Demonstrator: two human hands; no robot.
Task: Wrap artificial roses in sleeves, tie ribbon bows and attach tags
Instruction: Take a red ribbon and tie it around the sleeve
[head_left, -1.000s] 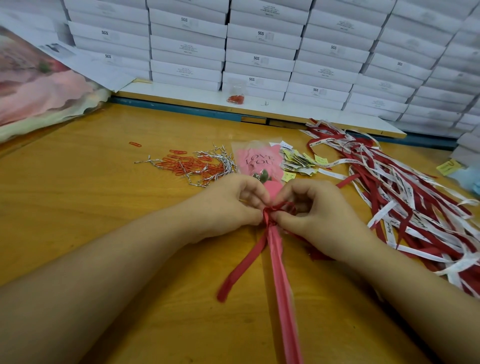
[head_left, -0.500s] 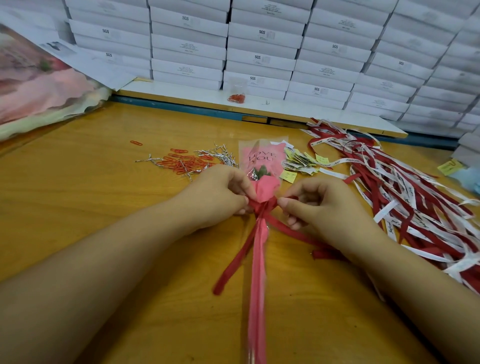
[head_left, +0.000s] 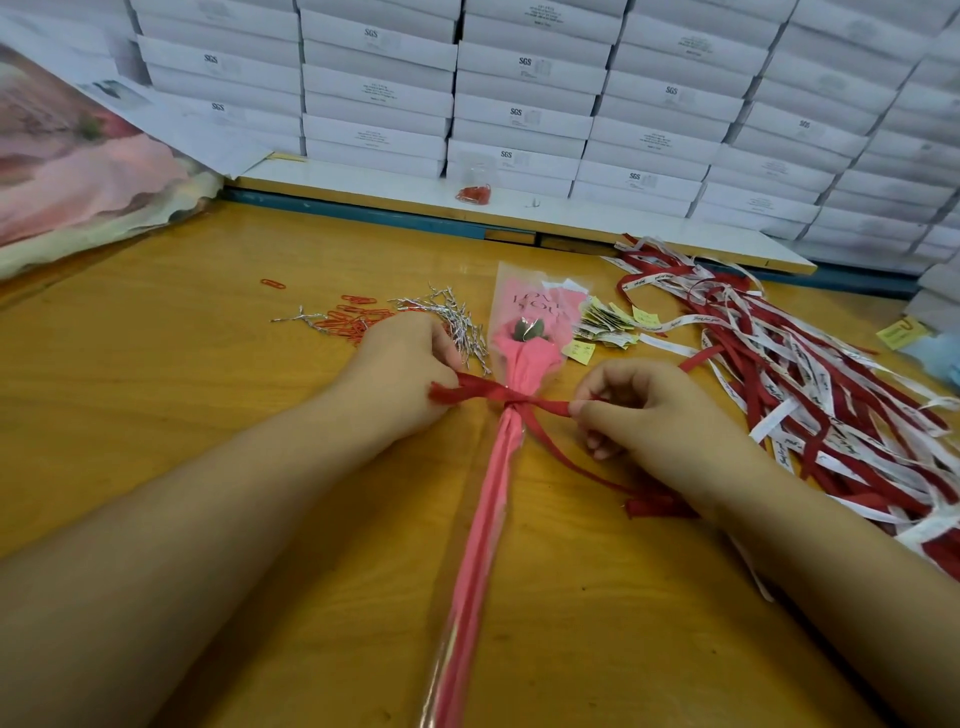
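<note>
The sleeved rose (head_left: 524, 353) lies flat on the wooden table (head_left: 208, 415) between the two hands. Its wide end points away from the person and its long, narrow stem end runs back toward the camera. A red ribbon (head_left: 511, 399) is knotted round the neck of the sleeve, just below the flared top, and its two loops stretch sideways to the fingertips on each side.

The sleeve is glossy clear film over a matte pink liner printed "LOVE YOU", cone-shaped at the top and gathered into a thin pleated strip below. Green leaves show inside it. The ribbon is flat, matte and dark red; one tail trails across the table under the right wrist.

The left hand (head_left: 400, 374) has its fingers curled, thumb and fingertips pinching the left loop at its outer end. The right hand (head_left: 644, 415) pinches the right loop between thumb (head_left: 584, 411) and forefinger, its other fingers curled in loosely above the table.

Beside the left hand lie red paper clips (head_left: 353, 319) and silver twist ties (head_left: 449, 317). Small paper tags (head_left: 608, 325) sit just right of the sleeve, and a tangle of red and white ribbons (head_left: 810, 379) spreads further right. Stacked white boxes (head_left: 519, 93) stand behind.
</note>
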